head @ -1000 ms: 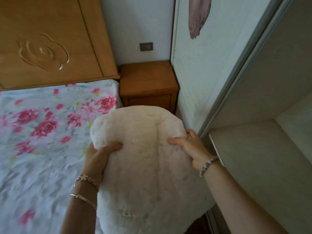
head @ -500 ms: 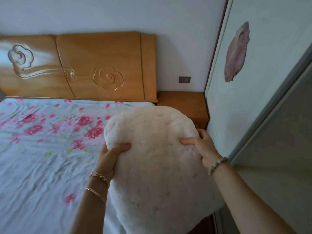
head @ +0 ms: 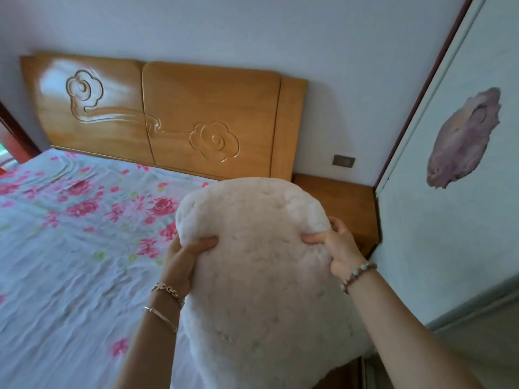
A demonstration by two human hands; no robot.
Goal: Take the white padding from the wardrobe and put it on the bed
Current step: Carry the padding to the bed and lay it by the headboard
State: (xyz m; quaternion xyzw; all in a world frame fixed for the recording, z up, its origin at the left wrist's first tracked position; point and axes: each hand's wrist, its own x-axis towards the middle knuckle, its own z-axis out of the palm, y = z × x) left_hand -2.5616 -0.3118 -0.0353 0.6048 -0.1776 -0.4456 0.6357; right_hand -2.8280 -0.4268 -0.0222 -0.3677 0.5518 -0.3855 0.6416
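Observation:
The white padding (head: 261,276) is a thick, fluffy, rounded bundle held up in front of me, over the right edge of the bed. My left hand (head: 182,259) grips its left side, thumb on top. My right hand (head: 335,248) grips its right side. The bed (head: 70,262) has a white sheet with pink flowers and fills the left half of the view. The wardrobe (head: 438,220) stands at the right with its pale sliding door shut here; its open part is almost out of view at the bottom right.
A carved wooden headboard (head: 179,116) runs along the far wall. A wooden nightstand (head: 339,203) sits between the bed and the wardrobe, partly behind the padding. A purple flower decal (head: 463,136) marks the wardrobe door. A wall socket (head: 343,160) is above the nightstand.
My view has swung left and up, away from the wardrobe's open shelf toward the bed and headboard. The padding has moved with my two hands toward the bed, still held the same way.

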